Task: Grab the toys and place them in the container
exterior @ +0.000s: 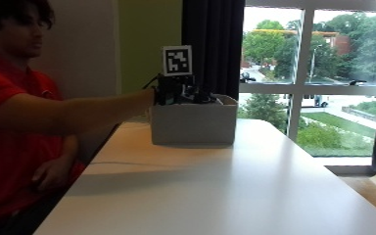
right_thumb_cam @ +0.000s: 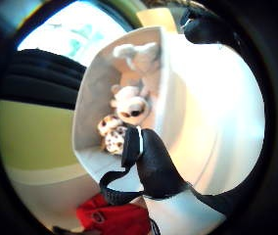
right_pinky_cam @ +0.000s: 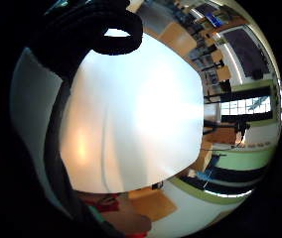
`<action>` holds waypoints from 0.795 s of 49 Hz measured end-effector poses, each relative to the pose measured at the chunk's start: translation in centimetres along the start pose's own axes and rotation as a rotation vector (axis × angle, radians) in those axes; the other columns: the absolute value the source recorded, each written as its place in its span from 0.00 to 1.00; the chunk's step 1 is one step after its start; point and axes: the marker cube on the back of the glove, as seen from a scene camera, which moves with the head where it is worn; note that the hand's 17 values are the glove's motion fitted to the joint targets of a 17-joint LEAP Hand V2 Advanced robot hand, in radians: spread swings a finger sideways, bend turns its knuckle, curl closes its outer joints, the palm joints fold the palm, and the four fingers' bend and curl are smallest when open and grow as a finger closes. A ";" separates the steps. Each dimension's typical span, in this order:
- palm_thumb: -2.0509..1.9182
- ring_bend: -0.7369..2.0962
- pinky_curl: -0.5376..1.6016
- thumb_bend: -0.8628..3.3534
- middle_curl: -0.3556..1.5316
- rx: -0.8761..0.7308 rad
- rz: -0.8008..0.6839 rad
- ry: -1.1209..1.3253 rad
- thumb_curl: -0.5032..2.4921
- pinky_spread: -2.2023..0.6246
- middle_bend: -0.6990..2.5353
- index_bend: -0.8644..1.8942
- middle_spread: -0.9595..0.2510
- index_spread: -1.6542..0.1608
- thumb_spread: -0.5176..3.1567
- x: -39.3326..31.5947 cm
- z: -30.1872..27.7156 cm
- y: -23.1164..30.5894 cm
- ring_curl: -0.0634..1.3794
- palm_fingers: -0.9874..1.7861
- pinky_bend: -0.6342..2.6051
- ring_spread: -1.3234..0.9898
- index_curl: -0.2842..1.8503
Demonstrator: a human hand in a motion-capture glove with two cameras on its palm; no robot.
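Note:
In the outside view a white box-shaped container (exterior: 191,125) stands at the far side of the white table (exterior: 240,191). My gloved right hand (exterior: 178,90) hovers just above the container's left rim, at the end of an outstretched arm. The thumb side palm view looks down into the container (right_thumb_cam: 92,93), where several plush toys lie: a white one (right_thumb_cam: 136,58), a pale dog with a black nose (right_thumb_cam: 131,105) and a spotted one (right_thumb_cam: 112,134). A black-gloved finger (right_thumb_cam: 153,166) stretches out beside the rim and holds nothing. No toys show on the tabletop (right_pinky_cam: 141,114).
The person in a red shirt sits at the table's left edge, with the bare left hand (exterior: 51,174) down by the lap. A large window and a dark curtain (exterior: 211,44) stand behind the container. The table runs bare toward the near edge.

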 end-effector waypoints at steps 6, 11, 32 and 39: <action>0.51 0.45 0.40 0.20 0.42 0.009 0.079 -0.007 0.30 0.79 0.34 0.44 0.66 0.68 0.46 4.6 0.5 2.4 0.20 0.36 0.43 0.50 0.43; 0.51 0.44 0.39 0.20 0.41 -0.003 0.084 0.001 0.29 0.79 0.33 0.44 0.66 0.68 0.46 10.2 2.0 5.9 0.20 0.36 0.42 0.50 0.42; 0.51 0.40 0.39 0.20 0.40 0.013 0.290 0.031 0.28 0.79 0.31 0.45 0.68 0.68 0.46 16.6 5.3 11.6 0.19 0.37 0.39 0.50 0.40; 0.51 0.39 0.39 0.20 0.40 0.035 0.301 0.064 0.27 0.79 0.30 0.45 0.68 0.68 0.46 16.5 5.6 11.6 0.19 0.37 0.38 0.50 0.39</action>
